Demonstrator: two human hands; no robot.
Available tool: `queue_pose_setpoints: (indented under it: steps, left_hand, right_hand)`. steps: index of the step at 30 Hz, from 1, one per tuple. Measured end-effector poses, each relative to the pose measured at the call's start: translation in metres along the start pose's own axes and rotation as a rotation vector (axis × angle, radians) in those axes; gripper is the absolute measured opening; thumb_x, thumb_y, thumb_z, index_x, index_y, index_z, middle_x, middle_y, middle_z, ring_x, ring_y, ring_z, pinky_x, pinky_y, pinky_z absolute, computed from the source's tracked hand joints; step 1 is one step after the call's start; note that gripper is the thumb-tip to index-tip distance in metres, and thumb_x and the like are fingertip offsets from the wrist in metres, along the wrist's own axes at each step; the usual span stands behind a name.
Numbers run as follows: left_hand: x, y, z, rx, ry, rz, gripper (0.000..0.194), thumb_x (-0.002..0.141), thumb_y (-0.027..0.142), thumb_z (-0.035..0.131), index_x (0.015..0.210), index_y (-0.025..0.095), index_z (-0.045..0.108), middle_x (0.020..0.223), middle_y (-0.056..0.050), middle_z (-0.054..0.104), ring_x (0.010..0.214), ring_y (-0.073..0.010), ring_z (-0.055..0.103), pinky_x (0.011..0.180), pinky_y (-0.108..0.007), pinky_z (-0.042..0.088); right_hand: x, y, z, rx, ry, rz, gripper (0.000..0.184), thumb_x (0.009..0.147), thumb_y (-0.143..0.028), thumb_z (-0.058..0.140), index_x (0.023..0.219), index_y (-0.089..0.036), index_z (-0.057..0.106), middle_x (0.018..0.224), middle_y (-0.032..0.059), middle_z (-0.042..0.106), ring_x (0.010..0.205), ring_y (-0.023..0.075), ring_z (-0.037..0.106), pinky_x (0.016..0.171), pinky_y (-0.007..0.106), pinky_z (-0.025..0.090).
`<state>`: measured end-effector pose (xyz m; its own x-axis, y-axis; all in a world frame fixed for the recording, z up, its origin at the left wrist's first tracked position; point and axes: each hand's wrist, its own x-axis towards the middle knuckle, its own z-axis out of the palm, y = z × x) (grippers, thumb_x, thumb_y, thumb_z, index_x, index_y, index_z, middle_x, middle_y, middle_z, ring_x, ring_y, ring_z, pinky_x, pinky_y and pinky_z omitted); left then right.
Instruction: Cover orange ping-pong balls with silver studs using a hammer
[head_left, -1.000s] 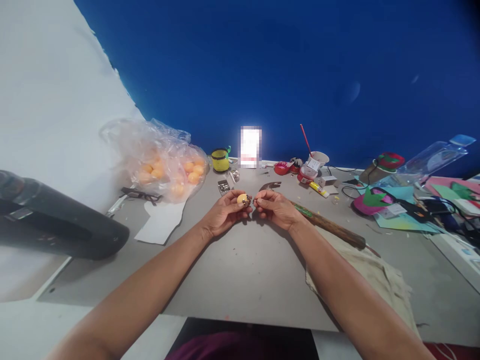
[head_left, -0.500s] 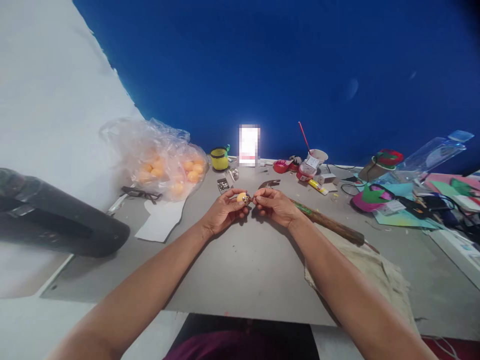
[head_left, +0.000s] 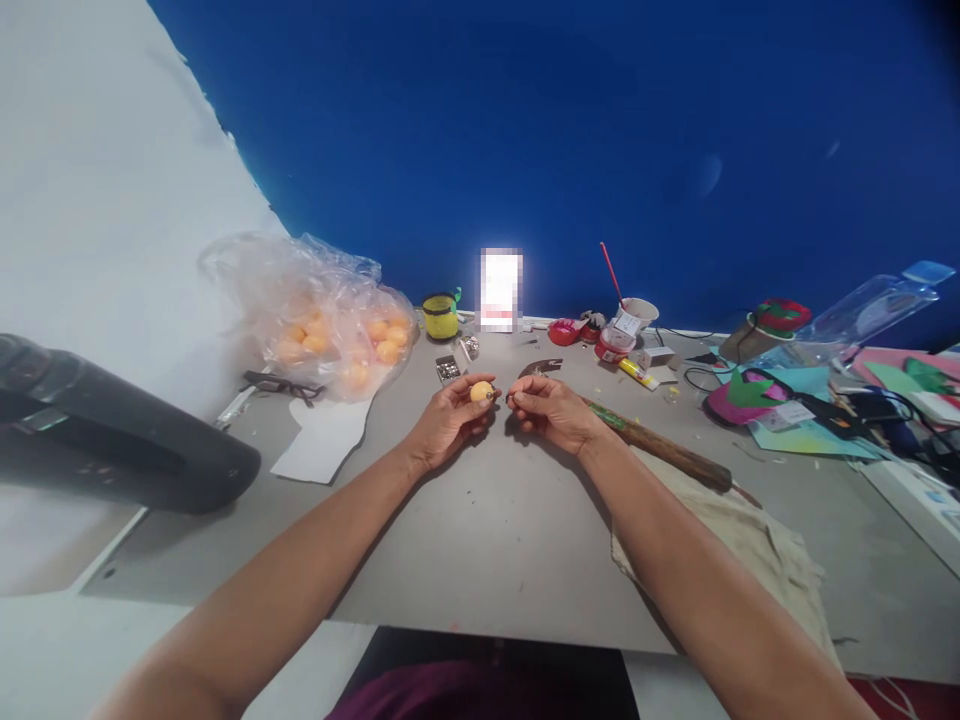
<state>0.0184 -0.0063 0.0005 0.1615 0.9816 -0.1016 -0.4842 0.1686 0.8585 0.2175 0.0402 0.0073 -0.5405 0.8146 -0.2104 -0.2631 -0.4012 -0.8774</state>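
Centrally, yellow ball, held in left hand

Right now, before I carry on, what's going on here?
A person's left hand holds a small yellow-orange ball with dark bits on its side. The right hand pinches a tiny dark piece, too small to identify, apart from the ball. Both hands are above the grey table. Beyond the right hand lies a wooden-handled metal hammer, and a clear plastic bag of orange balls sits to the left.
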Motion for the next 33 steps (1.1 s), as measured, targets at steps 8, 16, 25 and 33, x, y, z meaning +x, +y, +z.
queue_pose_setpoints:
  steps: [8, 16, 25, 33]
  left_hand:
    - [0.0034, -0.0045, -0.0032, 0.021, 0.052, 0.033, 0.057, 0.065, 0.023, 0.096, 0.116, 0.017, 0.071, 0.102, -0.006, 0.074, 0.087, -0.0192, 0.074, 0.078, -0.033, 0.059]
    - [-0.0003, -0.0039, -0.0001, 0.081, 0.056, 0.041, 0.060, 0.060, 0.020, 0.098, 0.106, 0.018, 0.060, 0.110, -0.006, 0.073, 0.083, -0.0191, 0.074, 0.067, -0.030, 0.059]
    - [-0.0021, -0.0010, 0.0032, 0.108, 0.013, 0.070, 0.059, 0.061, 0.024, 0.098, 0.101, 0.019, 0.054, 0.106, -0.005, 0.074, 0.062, -0.0071, 0.060, 0.049, -0.019, 0.040]
    - [-0.0041, -0.0025, 0.0041, 0.086, 0.012, 0.041, 0.051, 0.072, 0.029, 0.093, 0.103, 0.020, 0.053, 0.101, -0.001, 0.070, 0.077, -0.0166, 0.074, 0.072, -0.031, 0.057]
  right_hand:
    - [-0.0005, -0.0010, 0.0003, -0.006, -0.002, 0.000, 0.043, 0.054, -0.037, 0.102, 0.080, -0.018, 0.073, 0.074, -0.0014, 0.070, 0.058, 0.0069, 0.057, 0.050, 0.018, 0.045]
    - [0.0013, 0.0009, -0.0018, -0.022, -0.014, -0.008, 0.038, 0.058, -0.035, 0.100, 0.080, -0.018, 0.074, 0.075, -0.0001, 0.071, 0.058, 0.0076, 0.057, 0.049, 0.018, 0.046]
    - [0.0003, 0.0006, -0.0014, -0.030, -0.012, -0.013, 0.038, 0.060, -0.036, 0.099, 0.079, -0.018, 0.073, 0.077, 0.0003, 0.071, 0.059, 0.0078, 0.058, 0.050, 0.019, 0.045]
    - [-0.0008, -0.0009, 0.0005, -0.030, -0.016, -0.015, 0.040, 0.057, -0.038, 0.101, 0.079, -0.019, 0.073, 0.075, -0.0014, 0.070, 0.059, 0.0075, 0.057, 0.051, 0.019, 0.045]
